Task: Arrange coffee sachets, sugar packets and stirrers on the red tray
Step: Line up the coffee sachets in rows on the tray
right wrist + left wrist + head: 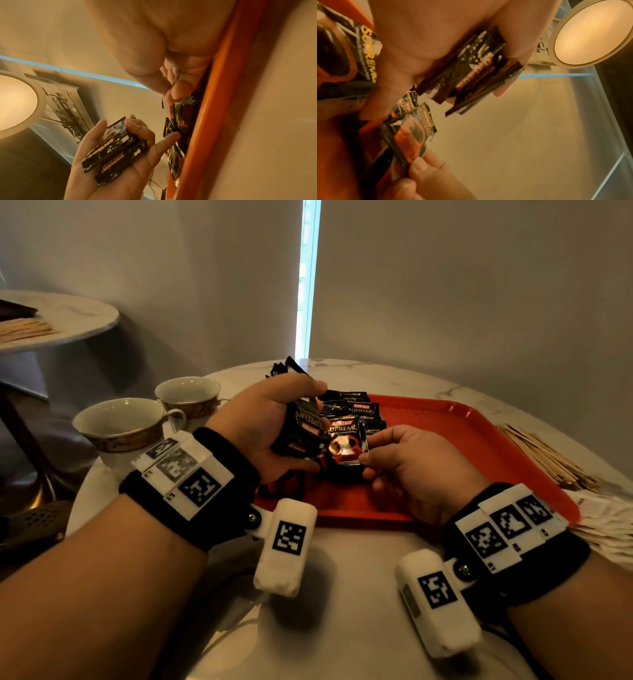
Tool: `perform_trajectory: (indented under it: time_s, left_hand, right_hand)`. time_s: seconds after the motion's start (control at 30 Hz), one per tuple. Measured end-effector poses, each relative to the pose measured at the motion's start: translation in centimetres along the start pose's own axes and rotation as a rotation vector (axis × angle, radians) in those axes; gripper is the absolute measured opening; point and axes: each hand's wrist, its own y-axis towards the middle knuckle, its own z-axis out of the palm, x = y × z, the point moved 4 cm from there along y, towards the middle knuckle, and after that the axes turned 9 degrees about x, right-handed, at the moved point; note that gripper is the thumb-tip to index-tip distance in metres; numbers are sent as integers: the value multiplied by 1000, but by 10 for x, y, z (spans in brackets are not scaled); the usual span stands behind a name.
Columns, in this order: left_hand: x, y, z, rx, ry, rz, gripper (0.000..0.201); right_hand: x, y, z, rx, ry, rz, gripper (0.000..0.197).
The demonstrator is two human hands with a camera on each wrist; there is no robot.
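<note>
Red plastic sets the stage: the red tray point(445, 440) lies on the marble table point(342, 594), and everything else is best placed against it. Above the tray's left end the left hand point(267, 433) curls fingers and thumb around a bundle of coffee sachets point(301, 422), held upright as a reserve to deal from. The right hand point(407, 467), over the tray's near left part, pinches the lower corner of a single sachet point(344, 445) between thumb and fingertips, a narrow grip, apparently to lay it onto the row of sachets point(359, 409) already overlapping along the tray's left side. Off the tray's right edge, the wooden stirrers point(548, 457) wait on the table, with pale sugar packets point(606, 529) just nearer the person than them; neither is on the tray yet. Two teacups point(120, 426) stand left of the tray, clear of the work.
</note>
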Motion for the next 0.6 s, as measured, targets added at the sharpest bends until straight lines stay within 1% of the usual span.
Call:
perform_trajectory:
  time_s: [0.13, 0.23, 0.3, 0.37, 0.4, 0.6]
  left_hand:
    - [-3, -3, -3, 18, 63, -16, 20]
    - [0, -4, 4, 85, 46, -71, 23]
    - [5, -5, 9, 139, 39, -113, 35]
    - [8, -2, 9, 157, 30, -128, 54]
    - [8, -1, 9, 154, 24, -128, 58]
    - [9, 2, 5, 104, 32, -134, 57]
  right_hand:
    - [0, -1, 4, 32, -24, 11, 30]
    - [-2, 0, 5, 42, -75, 18, 32]
    - [-2, 0, 6, 55, -99, 25, 34]
    - [-1, -1, 8, 75, -124, 29, 34]
    - [-1, -1, 8, 81, -139, 27, 33]
    - [1, -3, 10, 92, -235, 6, 31]
